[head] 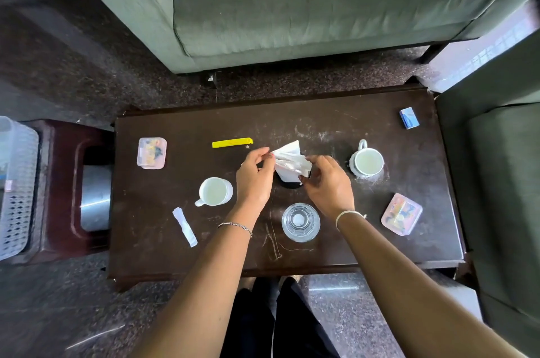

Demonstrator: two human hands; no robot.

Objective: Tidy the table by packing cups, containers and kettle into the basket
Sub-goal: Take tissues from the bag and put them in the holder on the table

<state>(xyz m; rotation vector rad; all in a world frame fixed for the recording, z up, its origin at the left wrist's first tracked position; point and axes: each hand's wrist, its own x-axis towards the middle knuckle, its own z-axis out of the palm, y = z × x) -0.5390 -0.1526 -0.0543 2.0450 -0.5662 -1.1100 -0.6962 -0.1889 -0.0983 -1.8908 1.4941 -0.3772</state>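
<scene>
White paper (290, 159): left hand (254, 179) and right hand (328, 186) both pinch it over the table (321, 252).
Cups (215, 191): two, pale liquid inside.
Glass (301, 222): looks empty.
Boxes (152, 152): two pink, lids on.
Basket (17, 182): far left, off the table.

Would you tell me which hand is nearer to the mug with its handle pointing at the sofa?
Right. The right hand is just beside that mug; the left hand lies farther across the table.

Both hands' grip (254, 173) (328, 182) on crumpled white paper (290, 160) above dark table (321, 249).
</scene>
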